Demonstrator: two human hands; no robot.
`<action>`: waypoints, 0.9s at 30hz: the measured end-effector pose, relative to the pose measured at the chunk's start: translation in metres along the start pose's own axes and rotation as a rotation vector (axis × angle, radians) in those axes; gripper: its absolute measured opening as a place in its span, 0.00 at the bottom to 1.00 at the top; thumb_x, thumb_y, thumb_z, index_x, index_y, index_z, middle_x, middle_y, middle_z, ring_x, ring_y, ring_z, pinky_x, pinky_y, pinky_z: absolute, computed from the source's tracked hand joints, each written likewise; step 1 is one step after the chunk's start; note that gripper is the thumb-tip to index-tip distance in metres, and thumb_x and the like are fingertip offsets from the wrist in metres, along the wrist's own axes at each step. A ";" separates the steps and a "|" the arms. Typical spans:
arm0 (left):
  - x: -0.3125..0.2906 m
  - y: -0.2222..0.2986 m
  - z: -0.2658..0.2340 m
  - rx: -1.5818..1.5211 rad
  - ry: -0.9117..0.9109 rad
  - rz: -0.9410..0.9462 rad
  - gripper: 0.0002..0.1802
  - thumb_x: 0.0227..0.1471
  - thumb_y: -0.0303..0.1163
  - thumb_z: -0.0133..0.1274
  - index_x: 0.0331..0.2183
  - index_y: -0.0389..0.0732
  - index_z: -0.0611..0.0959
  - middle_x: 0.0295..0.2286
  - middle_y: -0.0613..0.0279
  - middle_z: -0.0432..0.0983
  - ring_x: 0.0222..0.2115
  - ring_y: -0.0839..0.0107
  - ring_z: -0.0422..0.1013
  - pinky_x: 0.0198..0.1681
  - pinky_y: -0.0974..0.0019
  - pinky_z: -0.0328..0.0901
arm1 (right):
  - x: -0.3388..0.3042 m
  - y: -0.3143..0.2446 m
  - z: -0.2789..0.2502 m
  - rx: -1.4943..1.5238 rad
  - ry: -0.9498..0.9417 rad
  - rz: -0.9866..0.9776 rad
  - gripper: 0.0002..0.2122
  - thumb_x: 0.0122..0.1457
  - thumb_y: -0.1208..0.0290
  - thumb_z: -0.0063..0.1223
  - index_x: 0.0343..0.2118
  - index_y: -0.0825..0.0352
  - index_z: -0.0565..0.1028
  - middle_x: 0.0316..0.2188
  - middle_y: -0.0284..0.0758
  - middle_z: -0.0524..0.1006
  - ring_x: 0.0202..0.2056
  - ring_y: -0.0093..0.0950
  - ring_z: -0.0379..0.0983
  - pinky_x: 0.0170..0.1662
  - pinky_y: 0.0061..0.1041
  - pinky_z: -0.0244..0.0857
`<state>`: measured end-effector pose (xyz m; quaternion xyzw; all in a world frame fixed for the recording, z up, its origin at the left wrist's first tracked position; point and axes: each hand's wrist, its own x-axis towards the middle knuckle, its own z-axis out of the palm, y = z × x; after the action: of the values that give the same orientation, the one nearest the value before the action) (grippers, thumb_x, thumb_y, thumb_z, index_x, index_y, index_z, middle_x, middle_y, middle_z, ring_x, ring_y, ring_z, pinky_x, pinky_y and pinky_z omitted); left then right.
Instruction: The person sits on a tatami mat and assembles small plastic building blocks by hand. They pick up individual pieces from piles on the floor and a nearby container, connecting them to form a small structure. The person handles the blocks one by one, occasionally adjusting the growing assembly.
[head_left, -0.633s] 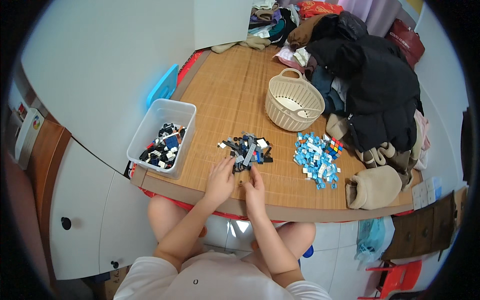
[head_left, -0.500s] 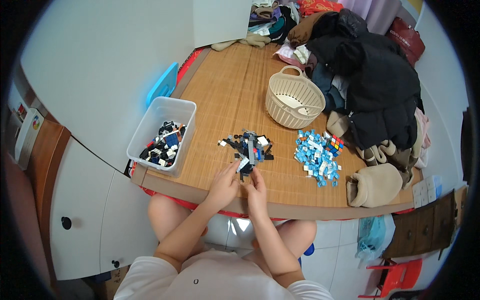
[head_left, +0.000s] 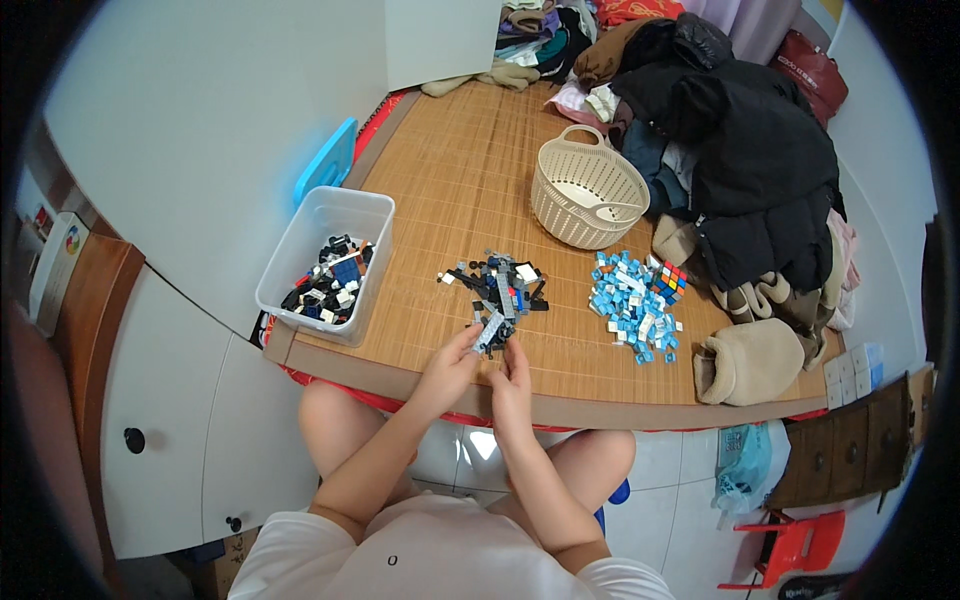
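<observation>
My left hand [head_left: 446, 374] is closed around a light grey building-brick piece [head_left: 489, 331] at the near edge of a loose pile of building bricks [head_left: 503, 285], mostly black and grey with some white and blue. Close beside it, my right hand [head_left: 512, 393] has its fingertips at the dark end of the same piece, which shows between the two hands. The fingers hide part of that end. Both forearms reach in from the lower edge over the mat.
A clear plastic bin [head_left: 330, 262] of mixed bricks stands left, its blue lid [head_left: 326, 163] behind. To the right are blue-and-white small pieces [head_left: 633, 305], a puzzle cube [head_left: 669, 283], a beige basket [head_left: 588, 200] and heaped clothes [head_left: 765, 170]. The mat-topped platform [head_left: 440, 180] ends near my knees.
The light grey piece has tilted and shows more of its length between my hands. My hands have barely moved, and the whole view has shifted slightly.
</observation>
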<state>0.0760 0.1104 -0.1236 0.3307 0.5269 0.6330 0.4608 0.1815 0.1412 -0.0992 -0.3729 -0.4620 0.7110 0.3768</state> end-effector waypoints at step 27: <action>-0.019 0.013 0.041 -0.415 0.198 -0.030 0.23 0.58 0.30 0.35 0.53 0.32 0.61 0.49 0.58 0.63 0.47 0.75 0.61 0.50 0.71 0.56 | -0.003 0.005 0.017 0.103 0.010 -0.075 0.25 0.54 0.86 0.32 0.57 0.71 0.55 0.54 0.38 0.60 0.49 0.24 0.61 0.51 0.20 0.55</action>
<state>0.1169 0.1074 -0.1008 0.1572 0.4329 0.7503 0.4743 0.1667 0.1302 -0.0986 -0.3391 -0.4363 0.7173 0.4243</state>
